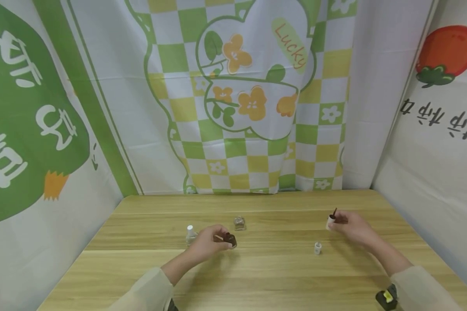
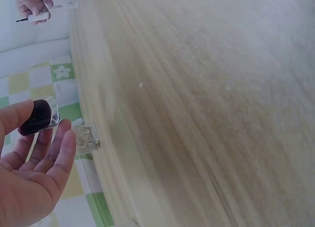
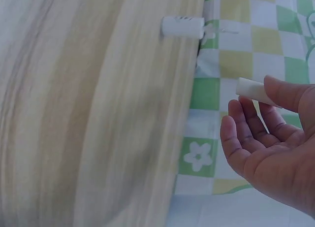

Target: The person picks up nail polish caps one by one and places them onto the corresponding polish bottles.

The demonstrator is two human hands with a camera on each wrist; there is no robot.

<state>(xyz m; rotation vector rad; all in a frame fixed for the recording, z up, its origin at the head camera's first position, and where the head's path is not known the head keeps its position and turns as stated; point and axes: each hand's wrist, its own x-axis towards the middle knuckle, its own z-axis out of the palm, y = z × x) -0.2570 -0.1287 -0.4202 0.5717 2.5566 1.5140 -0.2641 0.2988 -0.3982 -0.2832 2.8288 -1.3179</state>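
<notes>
Dark bottle (image 1: 231, 240), squat clear glass with dark contents, pinched by thumb and fingers of left hand (image 1: 208, 246), above mid-table (image 1: 272, 280). Right hand (image 1: 354, 226), at right, pinches smooth white cylindrical cap (image 1: 330, 222), thin dark brush (image 1: 335, 212) upward. Second white cap (image 1: 317, 249) stands nearer. Glittery bottle (image 1: 239, 223) farther back. Streaked wood grain; checked fabric (image 1: 257, 164) hangs beyond far edge.

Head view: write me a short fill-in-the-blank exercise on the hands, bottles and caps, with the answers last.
1. The dark bottle is in the person's ____ hand.
2. The white cap in the right hand has its dark brush pointing ____.
3. The loose white cap stands on the wooden ____.
4. The glittery bottle is to the ____ of the white-capped bottle.

Answers: left; up; table; right.
</notes>
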